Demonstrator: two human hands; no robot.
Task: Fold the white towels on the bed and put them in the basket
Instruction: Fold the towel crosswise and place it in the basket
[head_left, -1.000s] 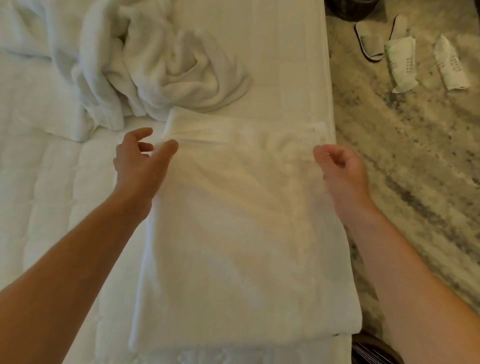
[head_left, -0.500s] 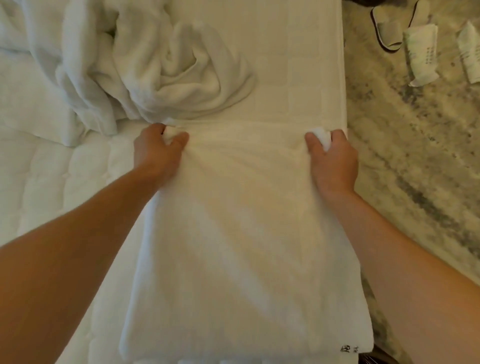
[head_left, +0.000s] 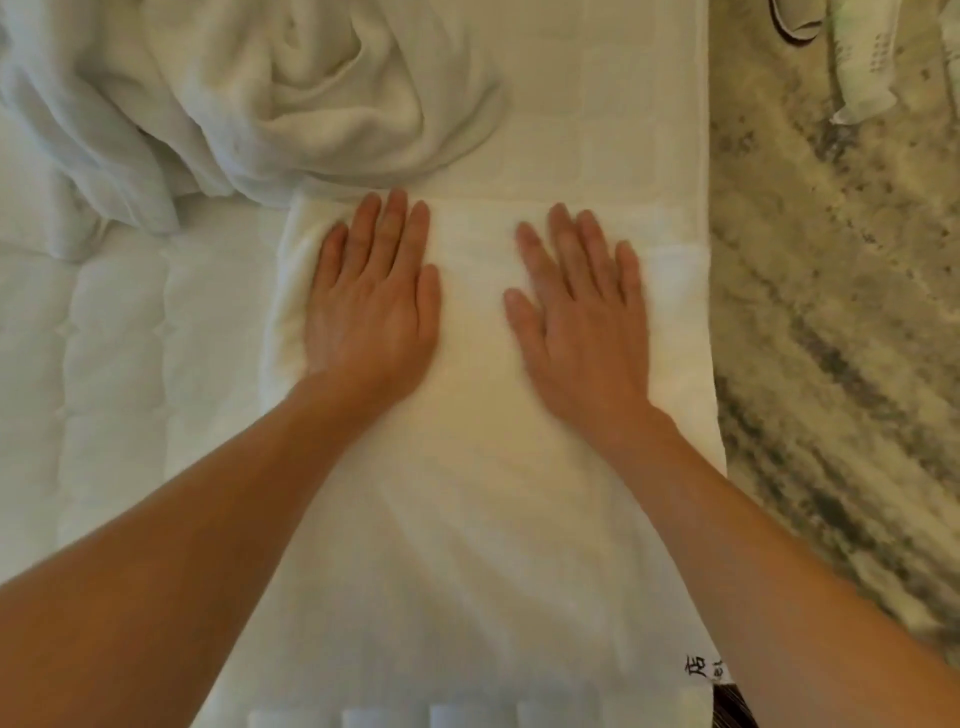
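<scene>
A white towel (head_left: 467, 509), folded into a long rectangle, lies flat on the bed along its right edge. My left hand (head_left: 374, 301) presses palm down on the towel's far left part, fingers straight. Beside it, my right hand (head_left: 582, 312) also lies flat on the towel, fingers spread. A heap of crumpled white towels (head_left: 291, 93) lies just beyond the folded one, at the back left. The basket is out of sight.
The quilted white bed (head_left: 114, 374) stretches to the left. Marbled floor (head_left: 841, 364) runs along the right side, with a slipper (head_left: 795, 21) and a wrapped white packet (head_left: 867, 57) at the top right.
Both hands let go of the towel's far corners and now lie flat on its top surface, closer together. The view has moved nearer to the bed.
</scene>
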